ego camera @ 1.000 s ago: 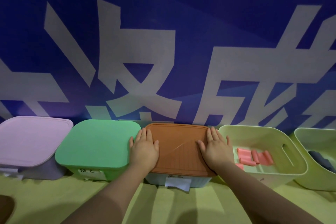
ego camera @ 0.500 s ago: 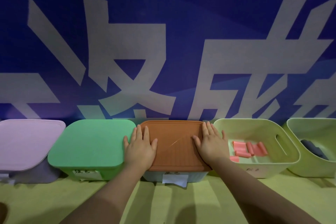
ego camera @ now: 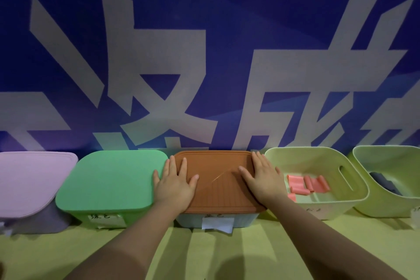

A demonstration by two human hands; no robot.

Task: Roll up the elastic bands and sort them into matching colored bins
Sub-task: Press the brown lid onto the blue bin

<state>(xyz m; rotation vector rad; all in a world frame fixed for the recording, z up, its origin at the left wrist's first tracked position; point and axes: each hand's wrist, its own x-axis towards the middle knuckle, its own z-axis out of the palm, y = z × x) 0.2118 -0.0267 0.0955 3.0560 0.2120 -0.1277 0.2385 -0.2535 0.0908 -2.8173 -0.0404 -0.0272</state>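
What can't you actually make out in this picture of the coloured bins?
All from the head view:
- Contents of three bins: hidden under the purple lid, the green lid and the orange lid.
- Purple lid's left side: cut off by the left edge.
- Writing on the paper label: too small and blurred to read.
- Dark thing in the rightmost bin: shadowed, partly behind the bin's wall. The right edge cuts the bin off.

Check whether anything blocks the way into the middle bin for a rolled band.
Yes. The brown lid lies closed over the middle bin and covers its whole opening. The left hand and right hand rest flat on that lid. It likely has to come off before a band can go in.
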